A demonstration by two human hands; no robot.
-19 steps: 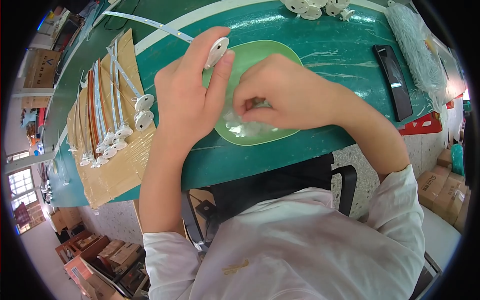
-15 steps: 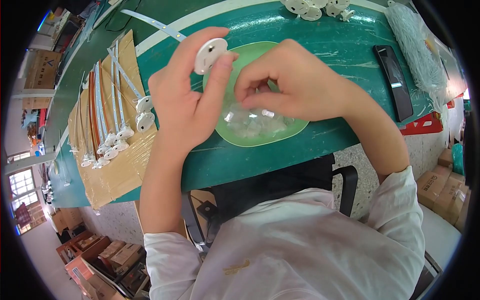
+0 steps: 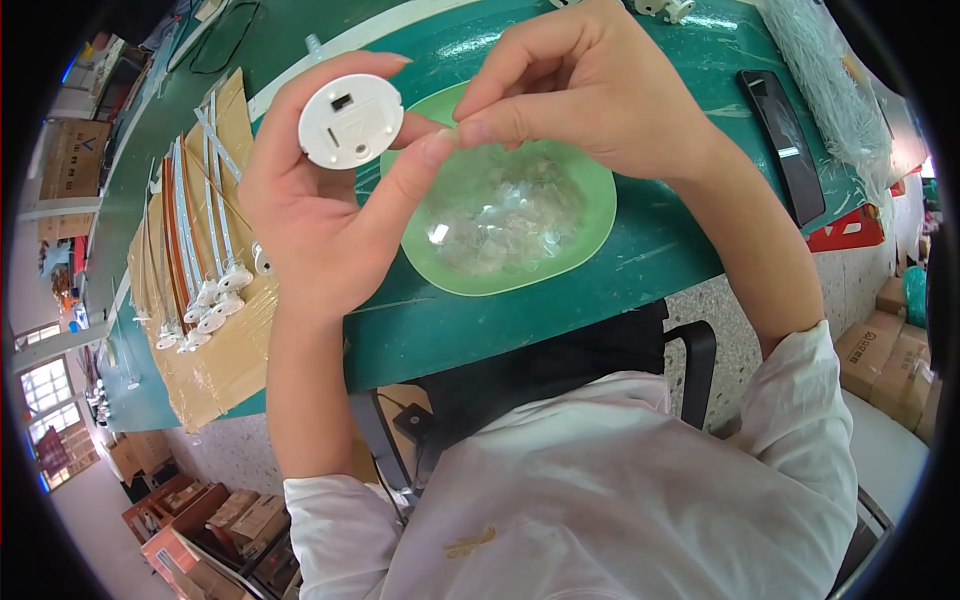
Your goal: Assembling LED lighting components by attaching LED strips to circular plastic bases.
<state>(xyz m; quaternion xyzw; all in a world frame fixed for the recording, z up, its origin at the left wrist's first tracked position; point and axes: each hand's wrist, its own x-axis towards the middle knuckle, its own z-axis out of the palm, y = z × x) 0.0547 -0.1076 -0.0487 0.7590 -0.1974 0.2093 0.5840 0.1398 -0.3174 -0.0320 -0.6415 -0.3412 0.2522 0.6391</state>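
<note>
My left hand (image 3: 325, 240) grips a white round disc (image 3: 370, 128) with a small dark slot; its flat face is turned up. A short bit of pale strip (image 3: 313, 45) shows behind the fingers. My right hand (image 3: 610, 105) is closed in a pinch, its fingertips meeting my left thumb just right of the disc. Whatever lies in that pinch is too small to make out. Below both hands sits a light green bowl (image 3: 604, 222), holding many small clear, shiny pieces (image 3: 515, 215).
On the left, cardboard (image 3: 225, 370) bears several strips with white round ends (image 3: 215, 300). At the right lie a black phone (image 3: 782, 145) and a bundle of clear plastic (image 3: 830, 80). More white parts (image 3: 665, 8) sit at the far edge of the green table (image 3: 480, 350).
My right hand has risen out of the bowl to meet my left thumb. My left hand has moved left and turned the disc's face toward me.
</note>
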